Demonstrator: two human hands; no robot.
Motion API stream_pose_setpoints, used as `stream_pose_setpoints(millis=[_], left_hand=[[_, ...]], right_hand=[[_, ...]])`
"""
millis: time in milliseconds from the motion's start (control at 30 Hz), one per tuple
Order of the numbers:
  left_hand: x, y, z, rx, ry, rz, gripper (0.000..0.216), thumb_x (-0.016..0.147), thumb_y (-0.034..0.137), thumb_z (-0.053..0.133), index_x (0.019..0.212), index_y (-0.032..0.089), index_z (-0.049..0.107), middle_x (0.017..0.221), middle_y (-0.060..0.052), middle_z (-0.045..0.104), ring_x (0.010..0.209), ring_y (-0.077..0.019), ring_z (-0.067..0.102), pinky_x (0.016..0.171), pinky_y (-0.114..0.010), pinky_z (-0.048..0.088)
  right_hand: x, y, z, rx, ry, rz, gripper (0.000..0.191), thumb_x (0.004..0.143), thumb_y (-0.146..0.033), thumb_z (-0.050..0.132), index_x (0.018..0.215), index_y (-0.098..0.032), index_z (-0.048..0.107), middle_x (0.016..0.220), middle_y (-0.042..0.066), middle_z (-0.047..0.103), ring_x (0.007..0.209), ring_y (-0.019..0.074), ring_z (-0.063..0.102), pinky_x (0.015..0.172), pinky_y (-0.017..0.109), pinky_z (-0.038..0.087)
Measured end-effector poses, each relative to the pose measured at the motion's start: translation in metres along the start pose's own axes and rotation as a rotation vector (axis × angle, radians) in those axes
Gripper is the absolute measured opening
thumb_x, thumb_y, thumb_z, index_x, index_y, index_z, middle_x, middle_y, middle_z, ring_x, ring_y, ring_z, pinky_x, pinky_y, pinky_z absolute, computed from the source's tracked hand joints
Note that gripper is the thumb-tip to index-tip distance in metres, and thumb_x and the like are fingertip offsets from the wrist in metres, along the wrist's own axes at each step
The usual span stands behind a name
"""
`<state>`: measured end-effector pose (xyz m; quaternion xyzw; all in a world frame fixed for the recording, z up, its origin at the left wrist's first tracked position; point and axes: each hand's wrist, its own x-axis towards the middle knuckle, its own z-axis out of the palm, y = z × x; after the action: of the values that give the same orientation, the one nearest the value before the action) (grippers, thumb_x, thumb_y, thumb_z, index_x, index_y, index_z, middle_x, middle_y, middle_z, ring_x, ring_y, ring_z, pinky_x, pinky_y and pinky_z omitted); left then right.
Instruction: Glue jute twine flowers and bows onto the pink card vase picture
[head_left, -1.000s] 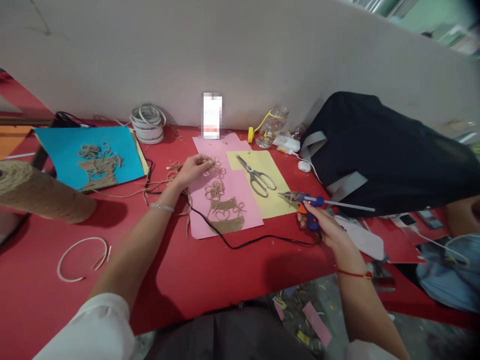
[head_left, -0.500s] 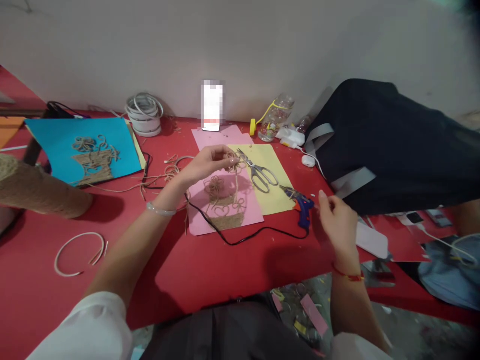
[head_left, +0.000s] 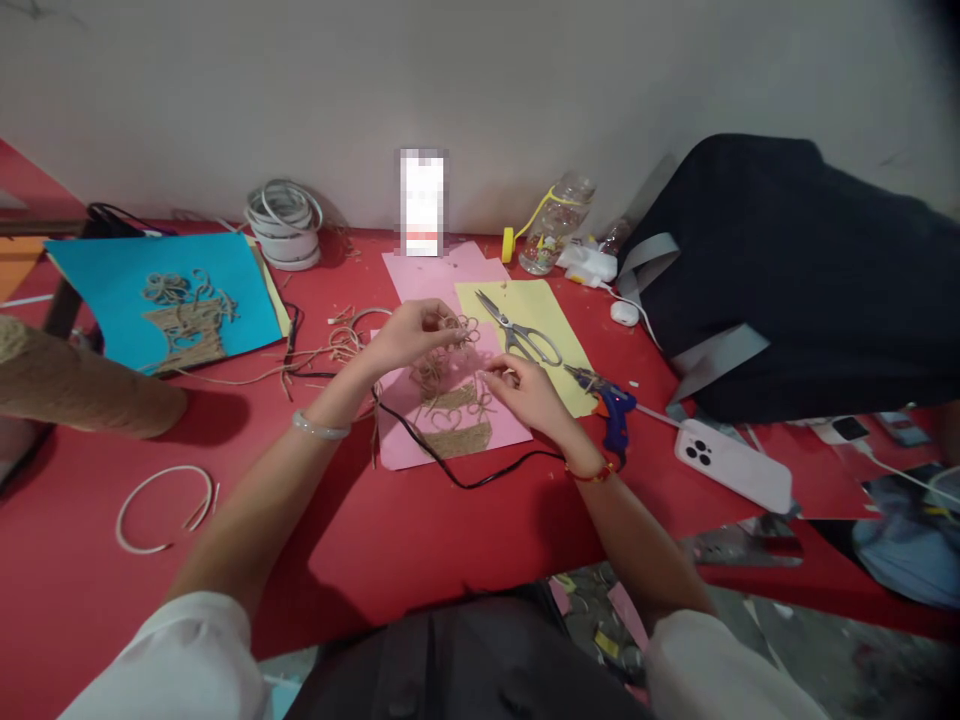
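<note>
So, arms: both forearms reach in from the bottom of view and come together over the middle of the red table (head_left: 420, 540), a pale bangle (head_left: 321, 425) on the left wrist, a red string bracelet (head_left: 592, 473) on the right.

Containers: a clear plastic bottle (head_left: 555, 225) stands by the wall with yellow cord at its neck, the small bits inside too small to make out.

Left hand (head_left: 416, 335): narrow pinch, its fingertips holding a looped jute flower (head_left: 457, 335).

Right hand (head_left: 529, 392): curled narrow, just beside the left hand and above the jute; I cannot tell whether it holds a strand.

Jute flower: held just above a pink paper sheet (head_left: 397, 440), over a jute basket shape (head_left: 457, 440) lying there.

Close by: steel scissors (head_left: 517, 335) lie on a yellow paper sheet (head_left: 551, 340), a blue hot glue gun (head_left: 613, 412) just right of it, and a black cord (head_left: 480, 483) crosses the pink sheet's lower edge.

Farther off: a blue card (head_left: 240, 290) bearing a jute picture, a fat jute roll (head_left: 67, 380), a white cord coil (head_left: 283, 225), a phone (head_left: 731, 465) and a black bag (head_left: 787, 280).
</note>
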<state>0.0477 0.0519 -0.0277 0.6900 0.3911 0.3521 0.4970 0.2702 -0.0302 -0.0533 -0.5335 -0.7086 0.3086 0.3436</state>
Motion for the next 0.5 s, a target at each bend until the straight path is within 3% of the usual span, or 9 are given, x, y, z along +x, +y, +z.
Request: stream_pose_setpoints(millis=[200, 500], left_hand=[[-0.004, 0.0, -0.006, 0.139, 0.029, -0.039, 0.024, 0.08, 0.034, 0.079, 0.083, 0.013, 0.067, 0.064, -0.002, 0.065, 0.056, -0.0097, 0.056, 0.051, -0.022, 0.038], [-0.003, 0.0, -0.004, 0.235, 0.104, -0.05, 0.023, 0.079, 0.034, 0.078, 0.085, 0.013, 0.069, 0.077, -0.007, 0.074, 0.067, -0.0146, 0.066, 0.06, -0.025, 0.045]], right_hand=[[-0.003, 0.009, 0.005, -0.03, -0.018, -0.017, 0.012, 0.09, -0.032, 0.068, 0.089, -0.019, 0.068, 0.085, 0.003, 0.068, 0.074, 0.0163, 0.058, 0.071, 0.03, 0.044], [-0.004, 0.007, 0.013, -0.105, -0.007, -0.081, 0.01, 0.09, -0.029, 0.071, 0.089, -0.02, 0.066, 0.084, 0.002, 0.064, 0.077, 0.017, 0.06, 0.075, 0.03, 0.047]])
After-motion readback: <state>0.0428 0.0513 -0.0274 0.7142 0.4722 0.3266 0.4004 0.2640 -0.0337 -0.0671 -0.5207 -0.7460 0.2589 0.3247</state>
